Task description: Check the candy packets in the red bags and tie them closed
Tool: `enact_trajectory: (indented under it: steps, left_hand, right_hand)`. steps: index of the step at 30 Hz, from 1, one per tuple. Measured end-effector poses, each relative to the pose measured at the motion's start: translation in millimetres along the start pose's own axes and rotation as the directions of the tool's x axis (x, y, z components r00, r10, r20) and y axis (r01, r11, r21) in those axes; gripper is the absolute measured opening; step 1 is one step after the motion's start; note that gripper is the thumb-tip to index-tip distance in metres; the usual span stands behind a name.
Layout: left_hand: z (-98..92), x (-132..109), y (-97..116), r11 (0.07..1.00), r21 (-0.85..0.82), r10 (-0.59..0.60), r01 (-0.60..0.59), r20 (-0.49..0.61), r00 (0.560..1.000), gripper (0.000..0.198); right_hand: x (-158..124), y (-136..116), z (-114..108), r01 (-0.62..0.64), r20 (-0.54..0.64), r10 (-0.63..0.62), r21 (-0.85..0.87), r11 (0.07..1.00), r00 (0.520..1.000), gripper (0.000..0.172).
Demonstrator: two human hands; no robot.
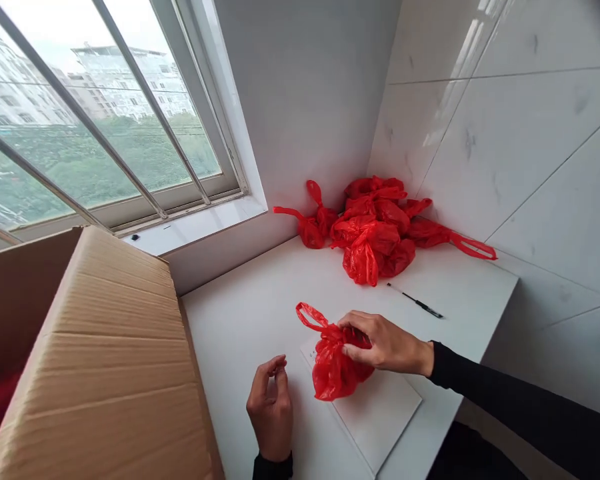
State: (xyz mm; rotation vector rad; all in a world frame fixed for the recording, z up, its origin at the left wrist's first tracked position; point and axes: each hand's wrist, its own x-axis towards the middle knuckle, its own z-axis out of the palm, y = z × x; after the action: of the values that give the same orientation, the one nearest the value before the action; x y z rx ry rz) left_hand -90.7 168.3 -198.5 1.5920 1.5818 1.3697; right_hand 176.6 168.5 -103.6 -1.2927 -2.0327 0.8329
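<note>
My right hand [387,341] grips a knotted red plastic bag [330,373] near its gathered neck. One handle loop sticks up toward the upper left, and the bag bulges below the fingers; its contents are hidden. Under the bag lies a white notebook or pad of paper [380,427], partly covered, with small dark marks by its upper left corner. To the left of the bag, apart from it, my left hand [271,408] hovers over the white table [235,320]. Its fingers are curled, thumb and forefinger close together, with nothing visible in them.
A heap of tied red plastic bags [375,233] sits in the table's back corner against the walls. Between it and my right hand lies a black pen [416,301]. An open cardboard box [115,360] stands at the left, with something red inside. Beyond is a barred window [145,93].
</note>
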Motion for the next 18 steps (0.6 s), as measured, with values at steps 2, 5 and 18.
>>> enact_trajectory:
  steps: [2, 5, 18]
  left_hand:
    - [-2.0, -4.5, 15.9, 1.0, 0.022, -0.012, 0.011, 0.044, 0.999, 0.019]
    - [1.7, -18.5, 46.1, 0.999, 0.041, -0.039, 0.032, 0.194, 0.98, 0.025]
    - [19.8, -62.5, 110.2, 0.962, -0.047, -0.253, 0.27, 0.225, 0.941, 0.026]
  right_hand:
    - [-11.1, 3.0, 11.7, -0.027, 0.013, 0.026, 0.065, 0.998, 1.0, 0.02]
    - [-21.9, 4.7, 19.5, -0.039, 0.021, 0.036, 0.118, 0.992, 0.999, 0.02]
    - [-37.2, -13.0, 14.6, -0.047, 0.059, 0.034, 0.228, 0.973, 0.998, 0.015]
